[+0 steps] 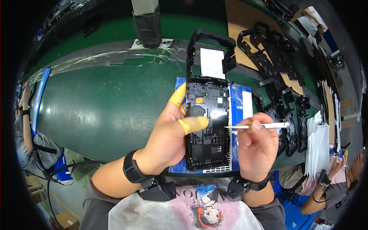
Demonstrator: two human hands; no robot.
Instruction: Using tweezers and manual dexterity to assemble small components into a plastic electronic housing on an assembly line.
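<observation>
My left hand (168,134) grips a long black plastic housing (209,147) by its left edge, with the thumb lying across its inner face. Yellow finger cots cover the thumb and a finger of this hand. The housing has a handle-like loop at its far end, ribs and small openings, and a white sheet (212,63) shows within its upper frame. At its right side, my right hand (258,147) pinches slim, pale tweezers (268,125), their pointed tip turned left at the housing's right edge. Whether the tip touches it, I cannot tell.
Beneath the housing lies a blue pad (237,101) on the green table (103,103). More black housings (276,53) are piled at the right, partly on cardboard, with white sheets (317,142) beside them. A wrapped post (147,28) rises at the back. Other people sit at both sides.
</observation>
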